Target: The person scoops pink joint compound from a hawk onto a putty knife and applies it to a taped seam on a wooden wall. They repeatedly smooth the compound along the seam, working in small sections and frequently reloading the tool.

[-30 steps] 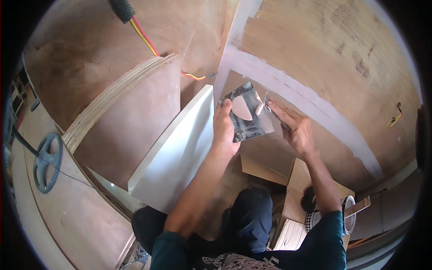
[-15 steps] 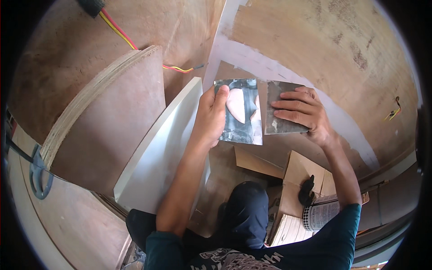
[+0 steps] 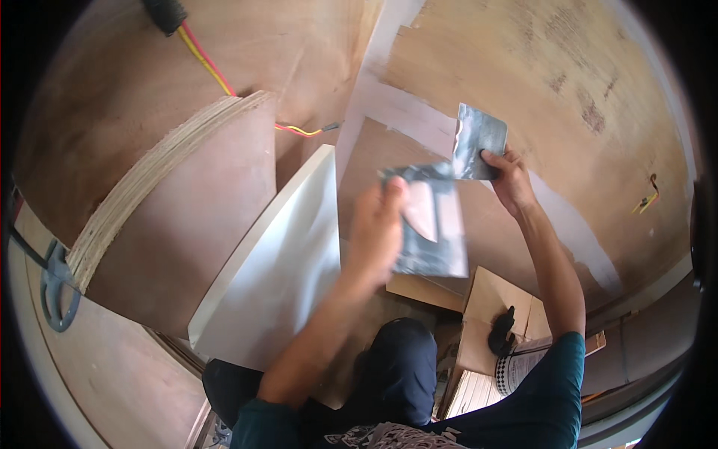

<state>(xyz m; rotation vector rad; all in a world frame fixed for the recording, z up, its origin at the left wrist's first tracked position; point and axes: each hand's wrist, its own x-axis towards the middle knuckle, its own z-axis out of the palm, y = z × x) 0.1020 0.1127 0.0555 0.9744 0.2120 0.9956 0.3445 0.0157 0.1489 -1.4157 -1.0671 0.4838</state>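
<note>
My left hand (image 3: pixel 376 228), slightly blurred, grips a flat metal putty scraper (image 3: pixel 449 258) by its left edge, thumb on top. A smooth mound of pale pink putty (image 3: pixel 421 209) lies on that blade, with a strip of more putty near its right side. Farther up and right, my right hand (image 3: pixel 513 179) pinches a second metal scraper (image 3: pixel 482 138) at its lower right corner, thumb on the face toward me. A thin pale line of putty runs along its left edge. In the picture the two blades nearly meet, the right one higher; whether they touch I cannot tell.
Plywood walls meet behind my hands, with a pale filler band (image 3: pixel 407 105) along the joint. A stacked plywood panel (image 3: pixel 187 194) and a white board (image 3: pixel 277 277) stand left. Red and yellow wires (image 3: pixel 299 132) stick out. Low right are a cardboard box (image 3: pixel 482 299) and a bucket (image 3: pixel 516 368).
My left hand has moved right and down with its scraper. My right hand has risen and turned its scraper, so the thumb and a different blade face now show.
</note>
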